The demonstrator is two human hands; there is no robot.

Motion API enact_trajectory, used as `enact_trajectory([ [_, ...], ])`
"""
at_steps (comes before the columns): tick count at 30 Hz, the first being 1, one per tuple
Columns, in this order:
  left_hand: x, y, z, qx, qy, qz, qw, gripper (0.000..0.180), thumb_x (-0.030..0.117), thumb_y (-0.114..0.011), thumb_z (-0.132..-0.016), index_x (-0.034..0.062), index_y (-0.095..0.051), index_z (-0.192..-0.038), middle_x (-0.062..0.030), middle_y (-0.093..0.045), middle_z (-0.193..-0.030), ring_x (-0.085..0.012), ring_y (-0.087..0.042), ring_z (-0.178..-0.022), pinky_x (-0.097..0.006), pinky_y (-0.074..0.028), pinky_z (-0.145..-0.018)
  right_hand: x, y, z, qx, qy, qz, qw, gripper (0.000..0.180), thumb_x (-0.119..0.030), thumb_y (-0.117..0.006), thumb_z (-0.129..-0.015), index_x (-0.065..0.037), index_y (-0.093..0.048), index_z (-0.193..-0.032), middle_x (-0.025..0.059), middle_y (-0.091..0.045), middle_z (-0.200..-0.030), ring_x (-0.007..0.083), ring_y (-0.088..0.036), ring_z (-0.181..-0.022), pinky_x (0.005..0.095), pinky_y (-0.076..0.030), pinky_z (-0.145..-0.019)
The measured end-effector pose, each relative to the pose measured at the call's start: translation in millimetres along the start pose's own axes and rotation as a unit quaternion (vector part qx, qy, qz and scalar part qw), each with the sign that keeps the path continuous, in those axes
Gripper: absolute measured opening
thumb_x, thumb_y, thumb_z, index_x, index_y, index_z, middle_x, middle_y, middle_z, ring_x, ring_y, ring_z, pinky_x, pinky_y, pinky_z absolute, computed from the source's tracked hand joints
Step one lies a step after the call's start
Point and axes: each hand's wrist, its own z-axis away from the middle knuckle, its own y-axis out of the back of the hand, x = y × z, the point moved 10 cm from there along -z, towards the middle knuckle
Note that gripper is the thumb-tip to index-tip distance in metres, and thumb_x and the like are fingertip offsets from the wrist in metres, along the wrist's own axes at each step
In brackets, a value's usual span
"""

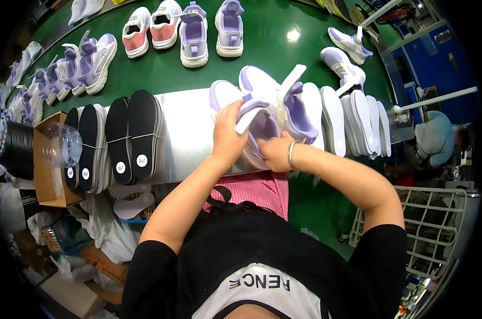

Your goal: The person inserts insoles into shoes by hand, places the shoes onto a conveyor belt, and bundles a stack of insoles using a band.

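A lavender and white sneaker lies in front of me on the metal plate, its toe pointing away. My left hand grips its side near the collar, beside a raised white strap. At the heel opening is my right hand, with fingers curled and partly hidden inside the collar. A matching sneaker sits close against it on the right, a white strap standing up from it. The inside of the sneaker I hold is mostly covered by my hands.
Tied stacks of black insoles stand to the left and stacks of white insoles to the right. More sneakers rest on the green table. A cardboard box is at far left, a white wire rack at lower right.
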Motion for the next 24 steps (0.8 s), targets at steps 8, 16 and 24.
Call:
enact_trajectory([
  [8, -52, -31, -10, -0.041, 0.252, 0.251, 0.934, 0.023, 0.022, -0.053, -0.082, 0.0006, -0.056, -0.091, -0.0076, -0.060, -0.076, -0.0121, -0.055, -0.074, -0.025, -0.043, -0.064, -8, 17, -4, 0.117, 0.048, -0.027, 0.992, 0.065, -0.022, -0.056, -0.066, 0.000, -0.031, -0.121, 0.0166, -0.051, -0.109, 0.0265, -0.047, -0.106, 0.0419, -0.025, -0.093],
  [16, -51, 19, -25, -0.057, 0.201, 0.264, 0.942, 0.020, 0.012, -0.053, -0.081, 0.0000, -0.053, -0.097, -0.0050, -0.057, -0.085, -0.0111, -0.054, -0.076, -0.023, -0.044, -0.067, 17, 81, 98, 0.544, 0.137, -0.102, 0.822, 0.032, -0.021, -0.060, -0.070, -0.008, -0.053, -0.099, 0.0075, -0.056, -0.085, 0.0249, -0.052, -0.085, 0.0398, -0.033, -0.086],
  [24, 85, 56, -32, 0.013, -0.139, -0.014, 0.990, 0.046, 0.006, -0.057, -0.069, -0.0024, -0.042, -0.112, -0.0161, -0.045, -0.112, -0.0278, -0.046, -0.100, -0.034, -0.034, -0.089, 70, 24, 89, 0.502, -0.028, -0.140, 0.853, 0.015, -0.009, -0.050, -0.072, -0.003, -0.057, -0.084, 0.0231, -0.048, -0.107, 0.0360, -0.048, -0.095, 0.0379, -0.040, -0.082],
])
